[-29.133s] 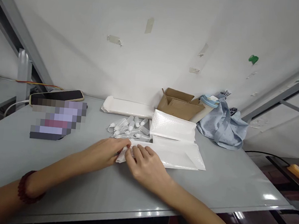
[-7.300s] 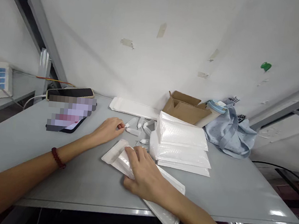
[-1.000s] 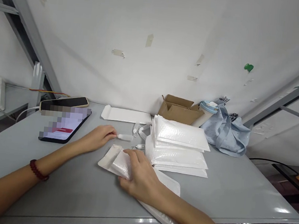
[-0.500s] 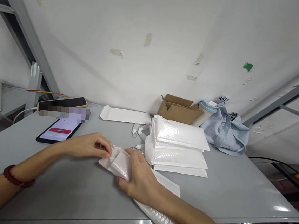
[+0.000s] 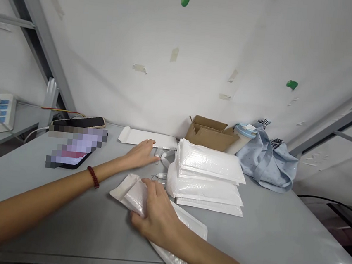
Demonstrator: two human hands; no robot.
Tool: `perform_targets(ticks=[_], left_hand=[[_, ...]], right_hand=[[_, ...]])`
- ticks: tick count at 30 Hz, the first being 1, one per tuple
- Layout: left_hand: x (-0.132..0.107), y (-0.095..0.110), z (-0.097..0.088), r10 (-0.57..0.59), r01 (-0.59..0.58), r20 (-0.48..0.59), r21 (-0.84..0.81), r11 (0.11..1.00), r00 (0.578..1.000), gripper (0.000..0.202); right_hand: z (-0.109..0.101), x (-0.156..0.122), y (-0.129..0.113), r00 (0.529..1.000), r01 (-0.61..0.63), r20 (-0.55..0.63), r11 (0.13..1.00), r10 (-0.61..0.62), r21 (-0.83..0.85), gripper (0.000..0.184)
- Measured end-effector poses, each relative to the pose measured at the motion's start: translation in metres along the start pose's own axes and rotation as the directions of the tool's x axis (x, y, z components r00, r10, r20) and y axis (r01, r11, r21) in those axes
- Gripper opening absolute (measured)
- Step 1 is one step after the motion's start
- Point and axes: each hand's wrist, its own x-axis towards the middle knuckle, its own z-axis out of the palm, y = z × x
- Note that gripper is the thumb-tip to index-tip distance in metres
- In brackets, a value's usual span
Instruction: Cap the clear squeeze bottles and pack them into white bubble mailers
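My right hand (image 5: 160, 208) is closed round a white bubble mailer (image 5: 134, 197) that lies slantwise near the table's front edge. The mailer's flap end points left, and its lower part runs under my right forearm. Farther back, my left hand (image 5: 141, 153) is empty with its fingers apart, reaching over the table close to some small white bottle-like pieces with cords (image 5: 162, 175). Part of those pieces is hidden behind a stack of white bubble mailers (image 5: 212, 162). Just behind my left fingers lies a flat white mailer (image 5: 135, 135).
A phone (image 5: 78, 156) lies at left, with a darker phone (image 5: 86, 122) behind it and a power strip (image 5: 6, 117) beyond. Along the wall stand an open cardboard box (image 5: 211, 137), a lidded cup (image 5: 240, 142) and a blue cloth bag (image 5: 272, 164).
My left hand has left the opening of the held mailer and moved back and right towards the small white pieces. My right hand keeps its grip. The view has tilted slightly up.
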Motion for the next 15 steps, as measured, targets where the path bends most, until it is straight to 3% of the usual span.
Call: perform_targets(ticks=[3,6,10,15], left_hand=[[0.01,0.003,0.013,-0.029,0.029,0.016,-0.006,1.0,0.999,0.046],[0.01,-0.001,0.007,-0.06,0.061,0.017,-0.027,0.998,0.998,0.037],[-0.008,-0.011,-0.027,-0.074,0.074,0.01,-0.077,0.994,0.997,0.032],[-0.059,-0.033,-0.086,-0.016,0.022,0.059,-0.105,0.994,0.998,0.044]], right_hand=[[-0.001,0.001,0.001,1.0,-0.007,0.007,1.0,0.007,-0.001,0.068],[-0.005,0.002,0.002,1.0,-0.018,0.002,1.0,0.018,-0.008,0.067],[-0.013,0.006,0.006,0.997,-0.071,-0.02,0.997,0.071,0.011,0.065],[-0.013,0.009,0.007,0.991,-0.131,-0.026,0.989,0.133,0.066,0.068]])
